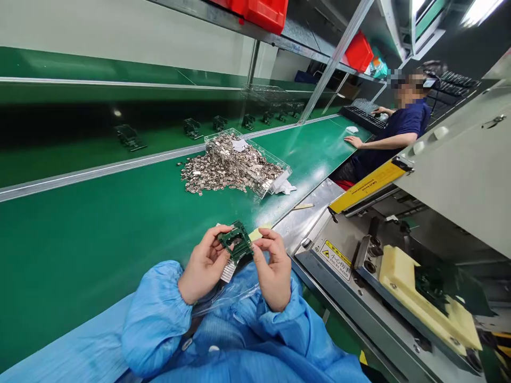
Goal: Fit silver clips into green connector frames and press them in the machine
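Observation:
Just in front of my body, a small dark green circuit board (236, 242) with cut-outs is held up above the bench edge. My left hand (204, 263) grips its left side between thumb and fingers. At the board's right edge, the thumb and fingertips of my right hand (273, 268) pinch together; any small part between them is too small to make out. A pale ribbed piece (228, 271) shows below the board by my left thumb. Further off lies a heap of small metal pieces (211, 169), partly spilled from a clear plastic tray (284, 178).
Several board pieces (192, 128) stand on the dark belt behind the metal rail (99, 165). To the right is a machine with a yellow fixture (403, 276) and a warning label (336, 259). A co-worker (407, 125) sits further along. Red bins (265, 13) rest on the overhead shelf.

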Demonstrator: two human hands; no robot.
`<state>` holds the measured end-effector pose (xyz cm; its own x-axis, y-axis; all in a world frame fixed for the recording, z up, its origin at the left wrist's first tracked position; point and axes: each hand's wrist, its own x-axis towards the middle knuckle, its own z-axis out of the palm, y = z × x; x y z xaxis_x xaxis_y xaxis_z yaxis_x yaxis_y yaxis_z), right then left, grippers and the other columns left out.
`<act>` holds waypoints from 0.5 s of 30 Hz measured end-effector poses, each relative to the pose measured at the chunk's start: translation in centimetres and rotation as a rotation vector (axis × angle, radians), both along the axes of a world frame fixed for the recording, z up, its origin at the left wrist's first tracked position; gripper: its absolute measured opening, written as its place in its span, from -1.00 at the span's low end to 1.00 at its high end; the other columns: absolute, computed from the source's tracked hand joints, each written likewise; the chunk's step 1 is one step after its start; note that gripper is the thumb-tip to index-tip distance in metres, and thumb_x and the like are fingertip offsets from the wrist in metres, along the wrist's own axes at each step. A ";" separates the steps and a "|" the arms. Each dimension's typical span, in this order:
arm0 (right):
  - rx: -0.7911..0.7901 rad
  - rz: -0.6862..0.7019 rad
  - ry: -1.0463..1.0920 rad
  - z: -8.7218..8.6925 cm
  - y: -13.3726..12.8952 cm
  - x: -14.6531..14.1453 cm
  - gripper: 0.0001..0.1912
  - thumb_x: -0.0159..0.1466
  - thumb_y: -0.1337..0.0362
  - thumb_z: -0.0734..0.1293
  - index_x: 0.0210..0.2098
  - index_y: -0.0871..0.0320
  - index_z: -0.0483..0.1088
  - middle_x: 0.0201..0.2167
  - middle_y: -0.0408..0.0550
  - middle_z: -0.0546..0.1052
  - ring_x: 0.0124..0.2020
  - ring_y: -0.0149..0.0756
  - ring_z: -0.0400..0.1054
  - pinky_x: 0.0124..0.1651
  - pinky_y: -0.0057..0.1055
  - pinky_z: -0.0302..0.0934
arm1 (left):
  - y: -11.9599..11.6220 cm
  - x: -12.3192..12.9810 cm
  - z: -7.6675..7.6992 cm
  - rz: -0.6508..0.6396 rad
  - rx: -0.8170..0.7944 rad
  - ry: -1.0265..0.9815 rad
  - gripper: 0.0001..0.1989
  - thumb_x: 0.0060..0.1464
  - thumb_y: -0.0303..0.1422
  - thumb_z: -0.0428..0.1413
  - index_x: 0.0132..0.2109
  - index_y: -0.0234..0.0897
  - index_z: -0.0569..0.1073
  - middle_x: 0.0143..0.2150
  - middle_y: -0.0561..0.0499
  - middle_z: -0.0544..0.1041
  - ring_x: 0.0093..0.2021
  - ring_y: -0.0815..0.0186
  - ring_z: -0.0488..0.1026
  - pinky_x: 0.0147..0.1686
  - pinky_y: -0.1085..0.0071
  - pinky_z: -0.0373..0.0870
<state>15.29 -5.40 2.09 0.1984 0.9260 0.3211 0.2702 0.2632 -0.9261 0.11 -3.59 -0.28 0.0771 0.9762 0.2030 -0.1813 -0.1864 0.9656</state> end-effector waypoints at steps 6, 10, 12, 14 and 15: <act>0.064 0.016 -0.186 -0.2 0.5 -2.0 -0.94 0.26 0.29 0.31 -0.32 0.10 0.44 0.15 0.08 0.31 0.18 -0.05 0.17 0.19 -0.06 0.07 | -0.1 -0.1 -0.2 -0.041 0.013 0.007 -0.68 0.16 -0.35 0.10 0.07 -0.17 0.32 -0.02 -0.09 0.50 -0.09 0.31 0.52 -0.09 0.42 0.48; 0.058 -0.018 -0.233 -0.1 0.5 -2.5 -0.93 0.25 0.31 0.30 -0.37 0.11 0.42 0.12 0.11 0.32 0.16 -0.05 0.18 0.17 -0.09 0.09 | -0.3 0.0 -0.4 -0.074 0.023 -0.006 -0.69 0.18 -0.36 0.08 0.07 -0.17 0.31 -0.02 -0.10 0.52 -0.06 0.28 0.53 -0.01 0.35 0.46; 0.040 -0.039 -0.214 0.1 0.4 -2.6 -0.92 0.23 0.30 0.31 -0.41 0.11 0.40 0.11 0.12 0.33 0.16 -0.05 0.19 0.16 -0.08 0.09 | -0.4 0.0 -0.5 -0.090 0.027 -0.013 -0.69 0.19 -0.37 0.07 0.08 -0.15 0.30 -0.03 -0.09 0.52 -0.05 0.30 0.52 0.01 0.35 0.45; 0.000 -0.039 -0.160 0.1 0.3 -2.7 -0.91 0.22 0.30 0.32 -0.43 0.11 0.40 0.12 0.11 0.32 0.15 -0.06 0.20 0.17 -0.09 0.09 | -0.6 0.0 -0.5 -0.091 0.032 -0.019 -0.69 0.19 -0.38 0.07 0.08 -0.15 0.30 -0.04 -0.08 0.52 -0.06 0.31 0.52 0.00 0.37 0.45; -0.025 -0.030 -0.117 0.1 0.3 -2.7 -0.91 0.21 0.29 0.33 -0.43 0.11 0.40 0.12 0.10 0.33 0.15 -0.07 0.20 0.17 -0.09 0.08 | -0.6 0.0 -0.4 -0.085 0.035 -0.020 -0.69 0.19 -0.38 0.07 0.08 -0.15 0.30 -0.05 -0.08 0.52 -0.07 0.32 0.52 -0.01 0.37 0.46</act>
<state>12.58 -5.08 2.19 0.1885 0.9285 0.3200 0.3838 0.2303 -0.8942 0.11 -4.22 -0.72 0.1546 0.9587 0.2388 -0.2174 -0.2027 0.9548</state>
